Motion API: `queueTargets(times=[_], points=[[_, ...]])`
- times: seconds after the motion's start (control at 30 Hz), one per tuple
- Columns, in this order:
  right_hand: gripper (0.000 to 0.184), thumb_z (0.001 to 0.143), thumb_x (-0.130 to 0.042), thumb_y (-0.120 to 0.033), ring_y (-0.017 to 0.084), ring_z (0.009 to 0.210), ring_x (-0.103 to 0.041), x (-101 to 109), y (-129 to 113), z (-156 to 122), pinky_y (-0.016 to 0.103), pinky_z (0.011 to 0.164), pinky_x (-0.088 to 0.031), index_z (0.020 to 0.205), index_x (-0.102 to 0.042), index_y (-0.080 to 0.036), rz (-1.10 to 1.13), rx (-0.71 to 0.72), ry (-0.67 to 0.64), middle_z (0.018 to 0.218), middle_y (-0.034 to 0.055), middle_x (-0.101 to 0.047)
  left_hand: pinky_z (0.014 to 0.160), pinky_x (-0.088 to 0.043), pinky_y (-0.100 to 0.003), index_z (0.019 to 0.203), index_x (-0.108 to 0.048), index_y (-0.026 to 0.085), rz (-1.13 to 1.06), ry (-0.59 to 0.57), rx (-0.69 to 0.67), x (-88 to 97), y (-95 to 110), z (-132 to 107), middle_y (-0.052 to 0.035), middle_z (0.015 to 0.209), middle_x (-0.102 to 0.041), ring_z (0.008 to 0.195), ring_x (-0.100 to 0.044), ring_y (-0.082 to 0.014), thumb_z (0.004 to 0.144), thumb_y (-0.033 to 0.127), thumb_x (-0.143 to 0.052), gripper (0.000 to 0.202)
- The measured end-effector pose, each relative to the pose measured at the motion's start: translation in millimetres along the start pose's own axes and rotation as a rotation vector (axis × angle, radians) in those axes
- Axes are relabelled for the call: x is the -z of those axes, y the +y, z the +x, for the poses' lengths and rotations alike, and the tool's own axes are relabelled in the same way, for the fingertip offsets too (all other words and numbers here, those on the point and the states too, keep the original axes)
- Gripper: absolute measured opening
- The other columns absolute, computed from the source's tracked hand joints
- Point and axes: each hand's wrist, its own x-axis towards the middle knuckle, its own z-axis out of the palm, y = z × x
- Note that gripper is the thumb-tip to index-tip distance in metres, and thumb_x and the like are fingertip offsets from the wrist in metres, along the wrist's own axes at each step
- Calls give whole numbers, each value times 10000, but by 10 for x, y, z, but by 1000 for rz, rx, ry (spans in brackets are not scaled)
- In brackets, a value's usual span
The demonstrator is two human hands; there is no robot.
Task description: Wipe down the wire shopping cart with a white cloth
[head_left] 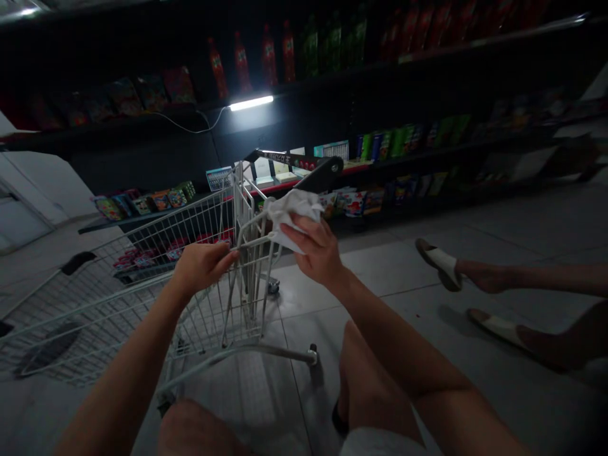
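Note:
A wire shopping cart point(142, 297) stands in front of me, its black handle point(289, 158) turned toward the shelves. My left hand point(202, 266) is closed around the top rail of the basket's near side. In my right hand point(316, 247) is a crumpled white cloth point(294, 206), pressed against the cart frame just below the handle. The cloth covers that part of the frame, and some fingertips are hidden in its folds.
Dark store shelves point(380, 69) with bottles and packages run across the back, lit by a tube light point(251, 103). At right, another person's sandalled feet point(479, 275) rest on the tiled floor point(389, 323). A cart leg point(285, 353) juts out near my knees.

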Motion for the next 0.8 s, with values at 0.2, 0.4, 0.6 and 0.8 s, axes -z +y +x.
queueTargets(times=[0.2, 0.4, 0.6, 0.8], points=[[600, 914, -419, -191, 334, 1397, -446, 250, 79, 327, 604, 1151, -400, 1500, -431, -316, -126, -217, 223, 1459, 65, -508, 612, -412, -247, 768, -615, 186, -168, 122, 67, 2, -242, -71, -2, 646, -603, 593, -543, -126, 919, 574, -403, 468], [551, 916, -475, -125, 268, 1222, -601, 11, -474, 201, 474, 1016, -561, 1404, -549, -372, 18, 5, -182, 1369, 3, -629, 808, -497, -341, 1073, -596, 187, -279, 370, -26, 99, 176, 194, -97, 1032, -697, 932, -640, -216, 909, 645, -345, 547], [554, 855, -463, -100, 231, 1213, -611, -128, -478, -94, 438, 999, -574, 1361, -592, -286, 294, 29, -133, 1346, 49, -627, 640, -427, -284, 939, -570, 217, -309, 422, 219, 169, 297, 278, 1, 697, -643, 669, -620, -163, 954, 596, -335, 446], [546, 843, -460, -90, 243, 1321, -523, -428, -490, 396, 475, 1129, -481, 1350, -584, -252, 325, -316, 109, 1350, 76, -593, 548, -382, -263, 943, -571, 222, -368, 402, 172, 150, 82, 186, 42, 621, -545, 545, -496, -126, 849, 666, -468, 466]])
